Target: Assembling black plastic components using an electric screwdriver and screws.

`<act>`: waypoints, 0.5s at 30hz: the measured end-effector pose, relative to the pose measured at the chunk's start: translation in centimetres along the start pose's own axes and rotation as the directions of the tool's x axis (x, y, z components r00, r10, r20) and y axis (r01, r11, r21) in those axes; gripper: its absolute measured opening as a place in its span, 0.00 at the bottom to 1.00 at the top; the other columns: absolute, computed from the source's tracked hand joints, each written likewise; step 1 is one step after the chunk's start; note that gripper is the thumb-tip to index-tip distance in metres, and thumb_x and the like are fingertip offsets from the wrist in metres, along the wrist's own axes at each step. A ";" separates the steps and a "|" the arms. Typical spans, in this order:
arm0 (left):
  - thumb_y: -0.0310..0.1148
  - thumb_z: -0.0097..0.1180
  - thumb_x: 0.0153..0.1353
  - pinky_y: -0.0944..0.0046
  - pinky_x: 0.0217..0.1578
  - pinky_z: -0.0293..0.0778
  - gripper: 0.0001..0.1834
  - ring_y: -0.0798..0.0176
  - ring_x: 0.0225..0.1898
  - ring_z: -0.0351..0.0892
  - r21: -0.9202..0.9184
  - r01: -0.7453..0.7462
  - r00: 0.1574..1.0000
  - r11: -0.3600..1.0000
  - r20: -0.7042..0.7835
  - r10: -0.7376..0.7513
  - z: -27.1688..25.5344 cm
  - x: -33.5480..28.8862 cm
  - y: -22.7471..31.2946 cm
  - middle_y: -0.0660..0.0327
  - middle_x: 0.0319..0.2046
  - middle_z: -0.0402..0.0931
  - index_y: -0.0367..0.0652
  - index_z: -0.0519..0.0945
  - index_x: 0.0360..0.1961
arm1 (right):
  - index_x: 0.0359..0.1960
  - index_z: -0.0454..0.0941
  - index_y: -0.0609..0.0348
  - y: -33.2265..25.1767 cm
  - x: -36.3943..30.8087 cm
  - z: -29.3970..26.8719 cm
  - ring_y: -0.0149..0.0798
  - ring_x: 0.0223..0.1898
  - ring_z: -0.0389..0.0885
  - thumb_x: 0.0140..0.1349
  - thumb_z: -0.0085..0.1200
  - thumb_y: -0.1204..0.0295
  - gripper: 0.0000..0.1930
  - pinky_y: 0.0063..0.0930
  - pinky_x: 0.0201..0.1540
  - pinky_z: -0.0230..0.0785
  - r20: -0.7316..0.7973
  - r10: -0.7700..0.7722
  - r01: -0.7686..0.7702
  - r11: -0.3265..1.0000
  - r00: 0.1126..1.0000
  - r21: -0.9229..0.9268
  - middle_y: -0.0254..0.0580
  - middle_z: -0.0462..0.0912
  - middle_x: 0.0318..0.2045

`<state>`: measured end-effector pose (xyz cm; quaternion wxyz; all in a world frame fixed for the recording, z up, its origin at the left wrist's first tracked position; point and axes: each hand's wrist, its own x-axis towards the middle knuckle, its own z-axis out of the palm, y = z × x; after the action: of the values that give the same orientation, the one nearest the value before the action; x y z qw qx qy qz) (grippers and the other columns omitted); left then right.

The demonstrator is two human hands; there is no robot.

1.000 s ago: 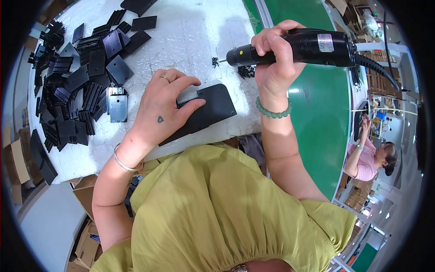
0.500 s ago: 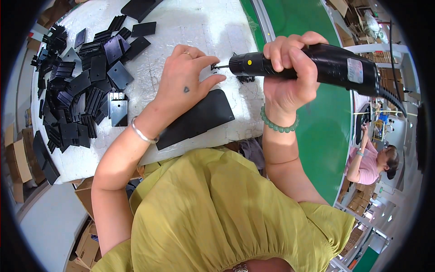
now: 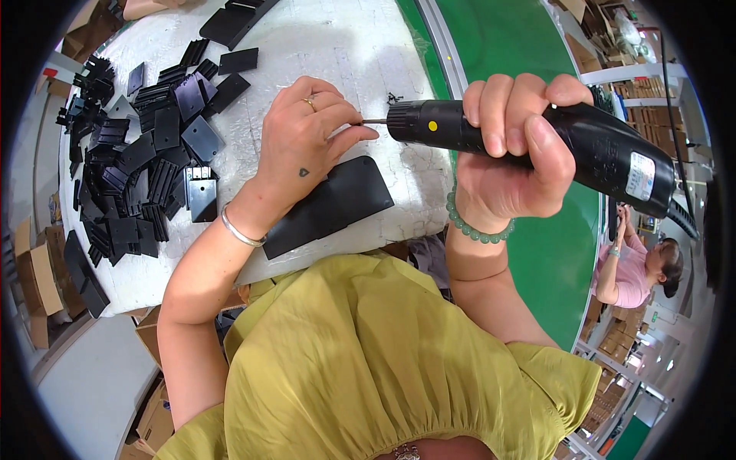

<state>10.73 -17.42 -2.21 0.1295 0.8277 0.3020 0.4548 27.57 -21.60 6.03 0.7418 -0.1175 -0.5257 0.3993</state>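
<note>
My right hand [image 3: 521, 146] is wrapped round a black electric screwdriver [image 3: 613, 157], held nearly level with its bit pointing left. At the tip of the bit [image 3: 374, 121], my left hand [image 3: 303, 142] has its thumb and forefinger drawn together. Whatever they pinch there is mostly hidden and too small to make out. Below the left hand lies a flat black panel [image 3: 345, 195] with rounded corners, partly covered by the wrist. A few tiny black screws [image 3: 394, 98] show on the table just behind the screwdriver's nose.
A heap of black plates and ribbed pieces [image 3: 146, 161] spreads over the left of the white-covered table [image 3: 307, 65]. Larger black panels lie at its far edge [image 3: 234, 21] and left edge [image 3: 83, 272]. Beyond the green surface [image 3: 537, 253], a person in pink [image 3: 632, 268] works at right.
The screwdriver has tilted and shifted slightly right with my right hand. My left finger and thumb have closed in at the bit tip, where a small dark cluster of bits showed before.
</note>
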 end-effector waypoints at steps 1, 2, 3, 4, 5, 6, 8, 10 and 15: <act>0.36 0.68 0.37 0.63 0.33 0.67 0.11 0.62 0.33 0.74 -0.001 0.001 1.000 1.000 0.001 -0.001 -0.1 0.1 0.1 0.68 0.21 0.75 0.44 0.79 0.20 | 0.44 0.62 0.59 -0.2 0.0 0.1 0.29 0.15 0.61 0.51 0.45 0.78 0.16 0.25 0.22 0.60 -0.001 0.001 -0.001 1.000 1.000 0.000 0.35 0.65 0.16; 0.36 0.68 0.36 0.63 0.32 0.67 0.11 0.62 0.33 0.73 -0.001 -0.012 1.000 1.000 -0.010 0.012 -0.2 0.2 0.2 0.68 0.21 0.74 0.44 0.78 0.20 | 0.44 0.62 0.59 -0.3 0.0 0.2 0.29 0.15 0.61 0.51 0.45 0.78 0.16 0.26 0.22 0.60 0.019 0.001 -0.001 1.000 1.000 -0.009 0.35 0.65 0.16; 0.35 0.68 0.36 0.63 0.32 0.67 0.11 0.62 0.32 0.73 -0.002 -0.024 0.999 1.000 -0.021 0.024 -0.2 0.3 0.3 0.68 0.20 0.74 0.44 0.78 0.19 | 0.44 0.62 0.58 -0.5 0.0 0.2 0.28 0.15 0.61 0.52 0.45 0.78 0.16 0.26 0.22 0.60 0.039 0.002 -0.001 1.000 0.999 -0.018 0.35 0.65 0.16; 0.35 0.68 0.36 0.63 0.32 0.67 0.11 0.62 0.32 0.73 -0.003 -0.023 1.000 1.000 -0.021 0.023 -0.3 0.3 0.4 0.68 0.20 0.74 0.44 0.78 0.19 | 0.44 0.62 0.58 -0.7 -0.1 0.3 0.28 0.15 0.61 0.52 0.45 0.78 0.16 0.26 0.22 0.60 0.038 0.003 -0.003 1.000 0.999 -0.019 0.35 0.65 0.16; 0.35 0.67 0.37 0.63 0.32 0.67 0.11 0.62 0.32 0.73 0.004 -0.039 0.999 0.999 -0.009 0.039 -0.4 0.4 0.5 0.68 0.20 0.74 0.44 0.78 0.20 | 0.44 0.62 0.58 -0.8 -0.2 0.3 0.28 0.15 0.61 0.52 0.45 0.78 0.16 0.26 0.22 0.60 0.045 0.011 -0.011 1.000 0.999 0.001 0.34 0.65 0.15; 0.35 0.67 0.37 0.63 0.32 0.67 0.11 0.62 0.32 0.73 0.010 -0.055 0.998 0.998 0.003 0.055 -0.5 0.4 0.6 0.68 0.20 0.73 0.44 0.77 0.20 | 0.44 0.62 0.58 -1.0 -0.2 0.3 0.28 0.14 0.61 0.52 0.45 0.78 0.16 0.26 0.22 0.60 0.051 0.018 -0.019 1.000 0.999 0.021 0.34 0.65 0.15; 0.35 0.67 0.38 0.63 0.32 0.67 0.10 0.62 0.33 0.73 0.002 -0.070 0.998 0.998 0.008 0.070 -0.6 0.4 0.8 0.67 0.20 0.73 0.44 0.77 0.20 | 0.44 0.64 0.57 -1.3 -0.2 0.6 0.26 0.16 0.61 0.52 0.43 0.76 0.16 0.25 0.25 0.58 0.090 0.038 -0.038 0.999 0.995 -0.008 0.30 0.64 0.16; 0.34 0.66 0.38 0.62 0.32 0.67 0.10 0.62 0.33 0.73 -0.005 -0.082 0.997 0.997 0.013 0.082 -0.8 0.4 1.0 0.67 0.20 0.73 0.44 0.77 0.20 | 0.44 0.67 0.55 -1.5 0.0 0.8 0.24 0.17 0.61 0.52 0.42 0.74 0.15 0.24 0.28 0.56 0.127 0.062 -0.058 0.998 0.990 -0.035 0.27 0.63 0.16; 0.32 0.65 0.40 0.63 0.32 0.69 0.09 0.62 0.35 0.74 -0.002 -0.132 0.989 0.991 0.060 0.132 -1.3 -0.3 1.5 0.66 0.22 0.74 0.44 0.77 0.20 | 0.45 0.66 0.55 -1.6 -0.3 1.3 0.25 0.17 0.61 0.52 0.43 0.75 0.16 0.22 0.27 0.56 0.180 0.142 -0.128 0.988 0.973 -0.085 0.26 0.63 0.16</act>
<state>10.08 -18.84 -0.97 0.1074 0.8593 0.2429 0.4371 27.20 -23.20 7.32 0.6560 -0.1423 -0.5975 0.4386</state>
